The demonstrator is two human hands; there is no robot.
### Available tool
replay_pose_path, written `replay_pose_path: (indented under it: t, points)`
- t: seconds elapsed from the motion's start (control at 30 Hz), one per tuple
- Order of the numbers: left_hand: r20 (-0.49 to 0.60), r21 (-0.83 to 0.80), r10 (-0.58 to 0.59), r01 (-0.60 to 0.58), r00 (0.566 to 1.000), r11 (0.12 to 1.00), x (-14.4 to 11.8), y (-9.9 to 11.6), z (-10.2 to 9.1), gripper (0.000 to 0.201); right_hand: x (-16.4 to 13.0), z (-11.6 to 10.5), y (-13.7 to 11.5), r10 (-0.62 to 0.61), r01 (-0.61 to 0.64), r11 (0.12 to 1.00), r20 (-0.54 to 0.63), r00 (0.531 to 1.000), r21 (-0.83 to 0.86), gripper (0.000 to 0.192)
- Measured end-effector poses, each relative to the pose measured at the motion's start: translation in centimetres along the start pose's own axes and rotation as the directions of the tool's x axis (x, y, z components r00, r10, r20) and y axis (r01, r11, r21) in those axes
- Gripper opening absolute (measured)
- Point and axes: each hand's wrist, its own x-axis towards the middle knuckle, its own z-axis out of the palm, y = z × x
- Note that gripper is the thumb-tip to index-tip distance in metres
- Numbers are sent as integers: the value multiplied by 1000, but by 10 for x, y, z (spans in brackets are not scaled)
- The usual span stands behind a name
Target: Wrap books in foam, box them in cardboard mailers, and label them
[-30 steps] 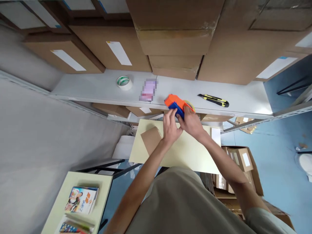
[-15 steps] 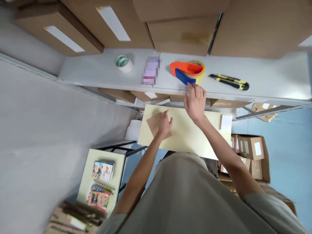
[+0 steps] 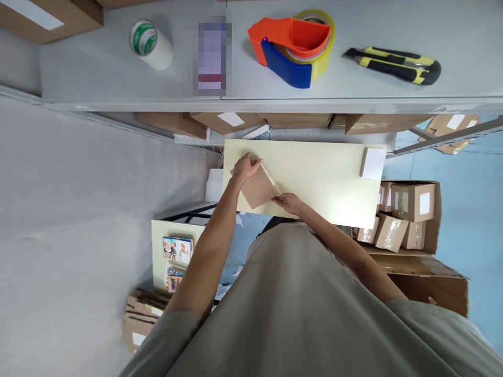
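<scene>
A small flat cardboard box [image 3: 257, 189] lies at a slant over the left half of the pale yellow table [image 3: 318, 180]. Its upper right side shows a thin, lighter edge. My left hand [image 3: 245, 167] grips the far corner, fingers curled over it. At the near right corner, my right hand [image 3: 290, 203] pinches the box between thumb and fingers. On the shelf [image 3: 239, 89] above rest an orange and blue tape dispenser [image 3: 293, 50] with yellow tape, a black and yellow utility knife [image 3: 395, 64] and a white tape roll [image 3: 151, 44].
A stack of white cards or labels [image 3: 373, 163] lies at the table's right end. Right of the table, a large open carton [image 3: 432, 220] holds several small boxes. At lower left, a side table [image 3: 159, 251] bears magazines, with folded cardboard [image 3: 137, 327] below it.
My right hand has come down from the tape dispenser on the shelf to the box's near right corner. My left hand has shifted to its far corner. The view has tilted lower.
</scene>
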Motion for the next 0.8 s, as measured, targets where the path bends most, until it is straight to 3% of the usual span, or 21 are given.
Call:
replay_pose_path:
  t: [0.13,0.23,0.33,0.43,0.57,0.67,0.8]
  points:
    - [-105,-145,-118,102,987,984,-44,0,-9,76,-17,-27,6,-48,55,996,-93,994,71,39]
    - [-120,-334,-190,140,975,932,-91,-5,-5,76,-39,-54,8,-187,192,981,-173,967,13,62]
    - [-52,-446,-191,149,980,883,-136,-9,16,72,-53,-79,6,-328,285,935,-209,921,-212,76]
    - [-6,-507,-203,172,979,844,-167,-7,42,65,-55,-97,1,-352,251,886,-212,912,-390,77]
    - [-38,-536,-227,172,973,826,-178,-1,61,58,-47,-107,-8,-368,233,829,-183,911,-508,70]
    - [-49,-507,-209,156,977,848,-173,1,61,53,-39,-101,-16,-401,196,761,-211,892,-619,65]
    - [-19,-393,-277,248,961,886,-164,4,57,54,-31,-85,-22,-422,121,684,-255,870,-719,58]
